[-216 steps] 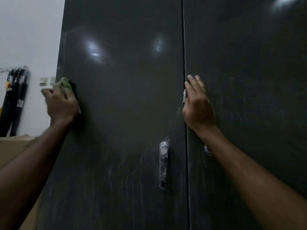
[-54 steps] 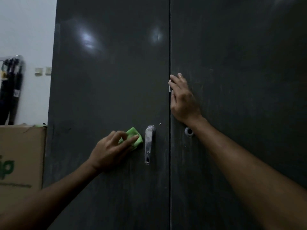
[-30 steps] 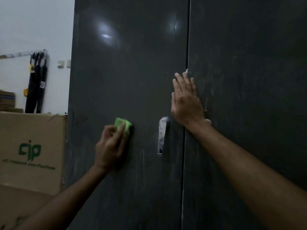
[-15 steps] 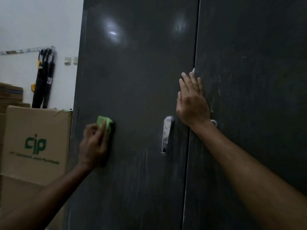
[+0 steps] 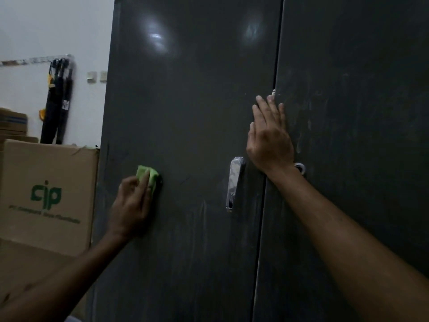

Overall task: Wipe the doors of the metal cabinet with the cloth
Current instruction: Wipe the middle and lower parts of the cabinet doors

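Note:
The dark metal cabinet fills the view, with its left door [image 5: 190, 112] and right door [image 5: 359, 159] shut and meeting at a vertical seam. My left hand [image 5: 131, 205] presses a folded green cloth [image 5: 148, 176] against the left door, at handle height toward that door's left edge. My right hand [image 5: 269, 135] lies flat with fingers pointing up across the seam, just above the silver handle [image 5: 234, 182]. A round lock [image 5: 300, 168] peeks out beside my right wrist. Pale smears streak the right door and the lower left door.
A brown cardboard box [image 5: 46, 196] with green letters stands against the cabinet's left side, with more boxes [image 5: 12, 122] behind it. Black folded umbrellas [image 5: 58, 101] hang on the white wall. Two wall switches [image 5: 96, 76] sit near the cabinet's edge.
My left hand has slid the cloth leftward along the left door, away from the handle. My right hand has stayed flat on the seam. The view has shifted left.

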### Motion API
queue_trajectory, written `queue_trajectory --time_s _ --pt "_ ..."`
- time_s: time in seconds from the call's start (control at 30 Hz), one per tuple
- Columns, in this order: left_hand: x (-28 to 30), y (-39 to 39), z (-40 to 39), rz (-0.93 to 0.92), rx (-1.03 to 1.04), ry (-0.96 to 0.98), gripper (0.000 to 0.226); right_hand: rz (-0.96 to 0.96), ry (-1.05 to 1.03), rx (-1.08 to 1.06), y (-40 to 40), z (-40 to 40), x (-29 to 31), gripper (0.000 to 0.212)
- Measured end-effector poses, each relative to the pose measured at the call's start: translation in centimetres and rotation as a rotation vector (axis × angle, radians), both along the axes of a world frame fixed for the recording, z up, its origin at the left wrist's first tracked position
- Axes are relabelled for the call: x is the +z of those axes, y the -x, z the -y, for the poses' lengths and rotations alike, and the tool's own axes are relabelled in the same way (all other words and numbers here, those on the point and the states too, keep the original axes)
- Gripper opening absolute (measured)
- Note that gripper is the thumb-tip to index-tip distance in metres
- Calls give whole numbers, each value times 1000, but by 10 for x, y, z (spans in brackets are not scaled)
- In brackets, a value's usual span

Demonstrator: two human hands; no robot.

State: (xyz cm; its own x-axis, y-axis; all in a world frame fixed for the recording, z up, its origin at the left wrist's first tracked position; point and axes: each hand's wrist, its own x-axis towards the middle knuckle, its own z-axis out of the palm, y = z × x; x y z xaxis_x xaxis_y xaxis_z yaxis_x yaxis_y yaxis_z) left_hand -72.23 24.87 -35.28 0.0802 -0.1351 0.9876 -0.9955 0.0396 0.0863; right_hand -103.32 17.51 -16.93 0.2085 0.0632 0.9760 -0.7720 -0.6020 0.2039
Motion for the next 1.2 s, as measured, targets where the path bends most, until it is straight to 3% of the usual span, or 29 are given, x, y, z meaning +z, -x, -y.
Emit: queue_trajectory --time_s 0.1,0.13,0.23,0.3,0.37,0.47,0.57,0.6,0.7,0.73,0.8,0.9,0.97,1.0,1.13,1.2 --pt "-35 -32 -12 108 70 -37 50 -1 3 -4 -1 0 -1 48" --pt "-27 -46 -12 18 95 -28 50 0 2 -5 -1 0 -2 48" --pt "28 -74 -8 -525 193 19 47 17 4 -3 -3 0 -2 47" --pt "47 -64 -3 -602 198 38 46 21 7 -3 -4 1 -2 47" --pt "23 -36 0 -406 114 64 49 24 11 -10 -4 1 -2 47" --pt "-66 -12 -6 20 25 -22 52 17 4 -13 -3 0 -4 48" --pt "-73 -44 -10 150 58 -65 52 10 3 -18 -2 0 -4 47" --pt "-59 -54 -10 51 79 -22 53 8 -1 -19 -3 -1 -4 47" --pt "-3 -74 -6 -520 133 127 50 16 -7 -22 -5 -2 -3 47" --pt "2 -68 -4 -580 123 145 48 15 -6 -23 -4 -2 -3 47" --pt "-19 -42 2 -420 71 140 45 19 -1 -29 -4 -1 -3 47" --pt "-86 -20 3 5 8 26 52 22 5 -31 -3 -1 -4 47" --pt "-89 -35 3 124 31 -2 55 16 7 -34 -4 0 -4 47" --pt "-79 -45 4 74 44 26 55 10 6 -38 -4 0 -4 47" --pt "-21 -65 5 -569 109 197 52 22 5 -33 -5 -1 -4 47" --pt "-24 -43 8 -516 93 205 47 21 2 -28 -5 -1 -4 47"
